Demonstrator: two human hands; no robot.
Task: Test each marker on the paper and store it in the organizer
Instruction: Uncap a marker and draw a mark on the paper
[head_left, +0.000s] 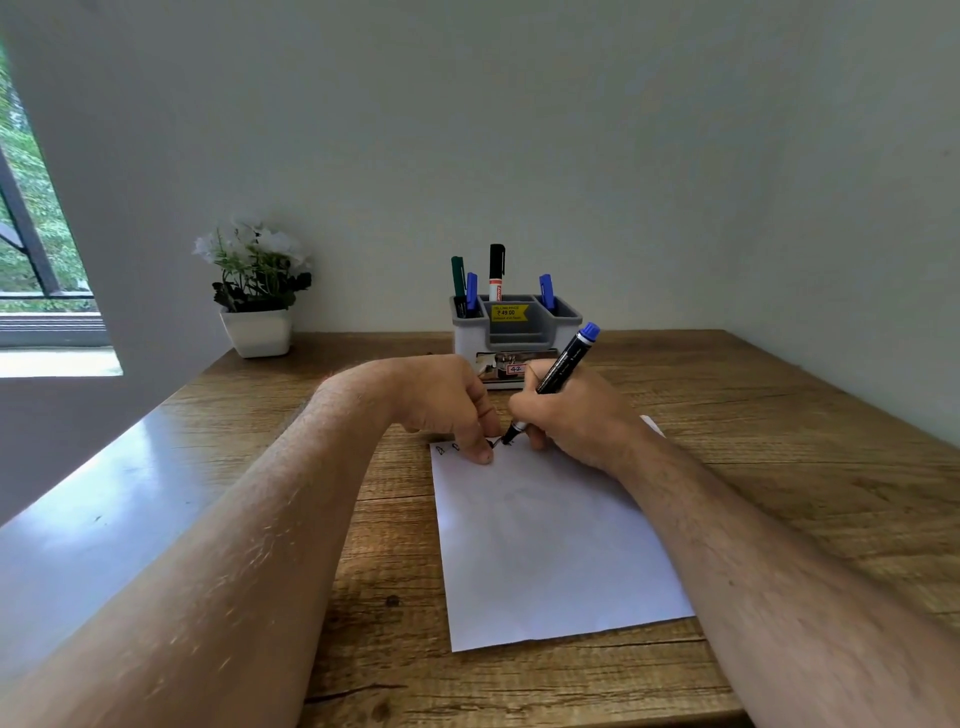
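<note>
A white sheet of paper (550, 540) lies under both hands. The right hand (576, 421) grips a blue-capped marker (563, 366), tip on the paper. The left hand (447, 405) presses curled fingers on the paper's far edge. Beyond the hands, a grey organizer (517, 332) holds four markers.

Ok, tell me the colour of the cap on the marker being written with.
Blue cap, seen in the head view.

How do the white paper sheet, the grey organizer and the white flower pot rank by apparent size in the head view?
1. White paper sheet, though nearest the camera.
2. Grey organizer.
3. White flower pot.
</note>
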